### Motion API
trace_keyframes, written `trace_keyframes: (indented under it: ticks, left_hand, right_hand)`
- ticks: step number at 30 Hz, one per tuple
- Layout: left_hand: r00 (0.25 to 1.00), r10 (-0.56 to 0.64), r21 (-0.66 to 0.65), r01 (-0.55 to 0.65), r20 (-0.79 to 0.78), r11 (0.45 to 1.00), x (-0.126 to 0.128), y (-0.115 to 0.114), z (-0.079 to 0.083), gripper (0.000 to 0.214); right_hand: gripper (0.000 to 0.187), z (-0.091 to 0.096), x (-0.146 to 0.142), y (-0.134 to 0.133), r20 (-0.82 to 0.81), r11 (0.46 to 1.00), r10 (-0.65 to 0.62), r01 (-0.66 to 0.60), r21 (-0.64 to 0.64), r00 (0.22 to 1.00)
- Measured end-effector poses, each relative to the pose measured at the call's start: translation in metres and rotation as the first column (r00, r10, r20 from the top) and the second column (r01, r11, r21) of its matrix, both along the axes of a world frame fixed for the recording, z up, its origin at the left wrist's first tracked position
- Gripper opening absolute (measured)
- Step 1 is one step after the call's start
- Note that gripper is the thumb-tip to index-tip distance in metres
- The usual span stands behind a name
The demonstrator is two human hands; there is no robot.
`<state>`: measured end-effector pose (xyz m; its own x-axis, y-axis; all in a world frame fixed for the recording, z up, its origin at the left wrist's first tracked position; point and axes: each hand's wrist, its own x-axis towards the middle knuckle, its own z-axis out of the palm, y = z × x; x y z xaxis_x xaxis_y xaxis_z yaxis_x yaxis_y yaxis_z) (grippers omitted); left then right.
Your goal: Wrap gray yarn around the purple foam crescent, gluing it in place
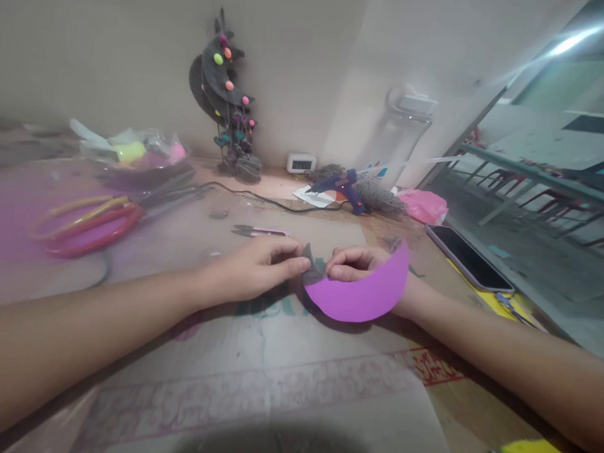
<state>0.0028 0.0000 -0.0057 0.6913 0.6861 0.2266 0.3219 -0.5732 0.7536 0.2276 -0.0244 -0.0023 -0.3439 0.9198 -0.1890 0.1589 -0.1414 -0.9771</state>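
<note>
A purple crescent (361, 297), seemingly of card or foam, is held between both hands just over the covered table. Its left tip carries a grey fuzzy covering (311, 265) that looks like yarn. My left hand (257, 270) pinches this grey tip between thumb and forefinger. At the crescent's inner edge, my right hand (353, 262) is closed with thumb and forefinger together; its other fingers are partly hidden behind the purple piece. Thread snips (259, 231) lie just beyond my left hand. Farther back rests a blue glue gun (341, 183) beside grey yarn (381, 196).
Large scissors (94, 225) with red and yellow handles lie at left, near a plastic bag of coloured bits (135, 151). A decorated grey crescent ornament (221, 76) stands against the wall. A small clock (301, 163), pink plastic (426, 205) and a phone (471, 257) are farther right.
</note>
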Motion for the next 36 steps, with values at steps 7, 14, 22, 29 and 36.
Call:
trace_keyframes:
  ticks: [7, 14, 22, 29, 36]
  left_hand:
    - [0.999, -0.039, -0.044, 0.038, -0.014, 0.998, -0.001, 0.001, -0.001, 0.037]
    - [0.999, -0.039, -0.15, 0.042, 0.02, 0.988, -0.002, 0.002, -0.003, 0.036]
    - [0.995, 0.03, -0.22, -0.008, 0.098, 0.976, -0.001, 0.0, -0.004, 0.035]
    - [0.951, 0.278, -0.094, -0.267, 0.136, 0.959, 0.0, 0.0, 0.002, 0.034]
    - [0.961, 0.252, -0.035, -0.25, 0.11, 0.968, -0.001, -0.001, -0.001, 0.036]
  right_hand:
    - [0.038, 0.004, -0.008, -0.003, 0.035, 0.992, -0.12, 0.121, -0.02, 0.992]
    - [0.038, -0.003, -0.007, -0.005, -0.012, 0.994, -0.098, 0.098, 0.048, 0.995]
    - [0.032, -0.004, 0.006, -0.003, -0.014, 0.89, -0.224, 0.21, 0.405, 0.975]
    - [0.015, -0.001, 0.009, -0.001, -0.244, 0.906, -0.229, 0.298, 0.302, 0.942]
    - [0.043, 0.001, 0.004, -0.011, 0.183, 0.938, -0.142, 0.073, 0.339, 0.973]
